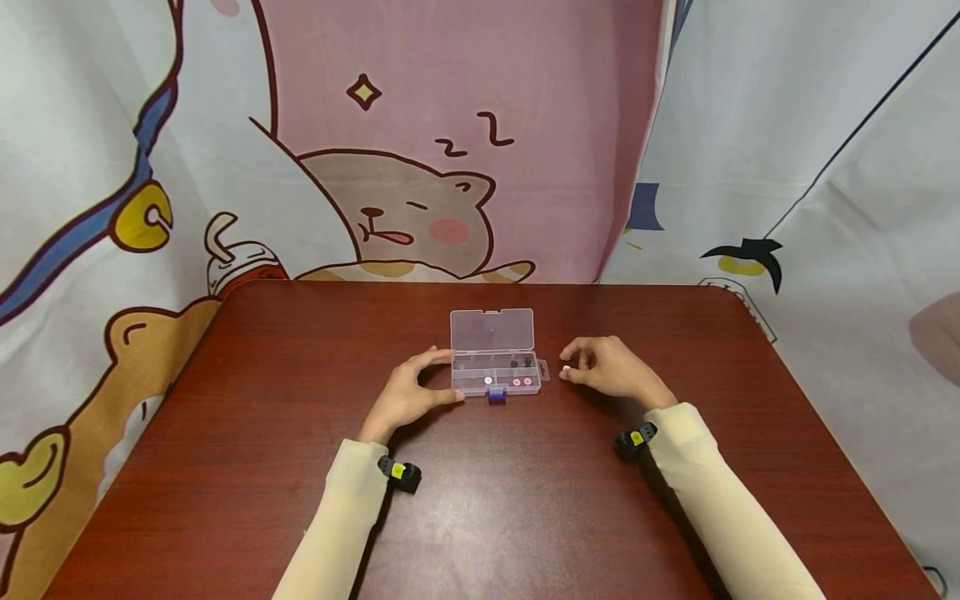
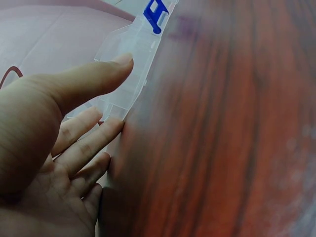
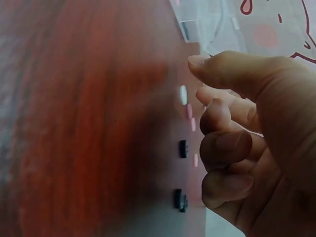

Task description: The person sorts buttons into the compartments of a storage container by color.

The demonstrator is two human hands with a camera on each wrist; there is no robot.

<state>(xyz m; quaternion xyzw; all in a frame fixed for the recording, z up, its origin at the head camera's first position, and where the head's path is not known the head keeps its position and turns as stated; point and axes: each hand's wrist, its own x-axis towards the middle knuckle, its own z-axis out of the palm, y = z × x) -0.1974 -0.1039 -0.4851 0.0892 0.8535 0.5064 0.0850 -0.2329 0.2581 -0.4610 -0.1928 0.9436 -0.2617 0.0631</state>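
Observation:
A clear plastic compartment box (image 1: 469,386) lies on the table with its lid (image 1: 491,331) raised at the back and a blue latch (image 1: 497,395) at the front. White, pink and black small pieces lie in its compartments. My left hand (image 1: 405,395) grips the box's left end, thumb at the front corner and fingertips toward the rear. To the right of the box, my right hand (image 1: 611,367) hovers low, thumb and index apart, other fingers curled. Close by its fingertips in the right wrist view are a white piece (image 3: 183,95), pink pieces (image 3: 193,124) and black pieces (image 3: 183,148).
The brown wooden table (image 1: 480,500) fills the lower scene. Behind it hangs a cartoon-printed cloth (image 1: 562,125). A clear hanging tab (image 1: 543,370) sticks out from the box's right end toward the right hand.

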